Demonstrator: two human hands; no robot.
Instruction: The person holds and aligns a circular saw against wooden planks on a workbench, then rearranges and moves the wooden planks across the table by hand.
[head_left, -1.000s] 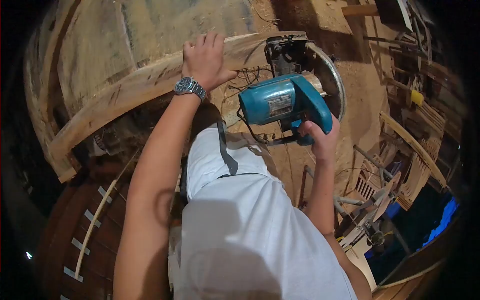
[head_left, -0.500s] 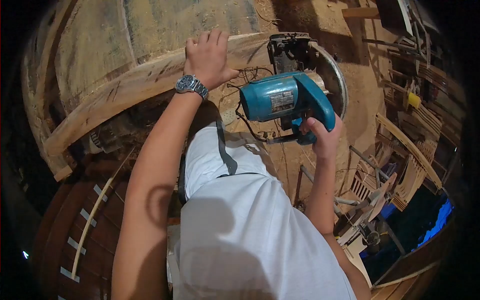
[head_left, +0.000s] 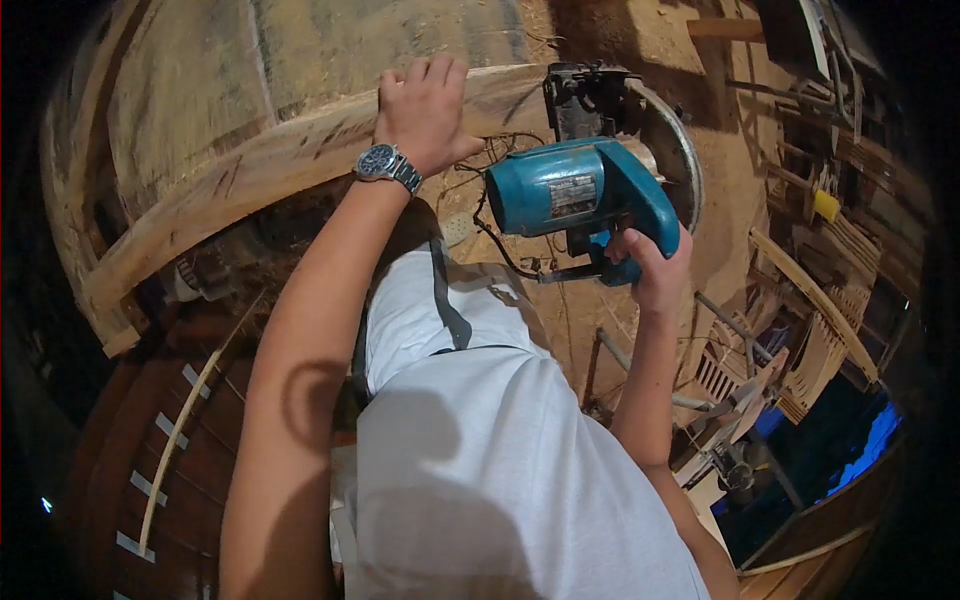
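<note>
A teal circular saw is held by its rear handle in my right hand. Its black base and round metal guard are at the right end of a long wooden beam; the contact with the beam is partly hidden by the saw. My left hand, with a metal watch on the wrist, rests on the beam left of the saw. Its fingers lie over the top edge and the thumb points right. A dark cord hangs from the saw's motor end.
Behind the beam is a worn board surface with sawdust. Slatted wooden pieces and metal bars lie at the right. Dark brown panels with a thin curved strip are at the lower left. The ground is sandy brown.
Both hands and the saw have shifted slightly right in the view, with the saw a little higher. My right hand keeps its hold, and my left hand remains on the beam.
</note>
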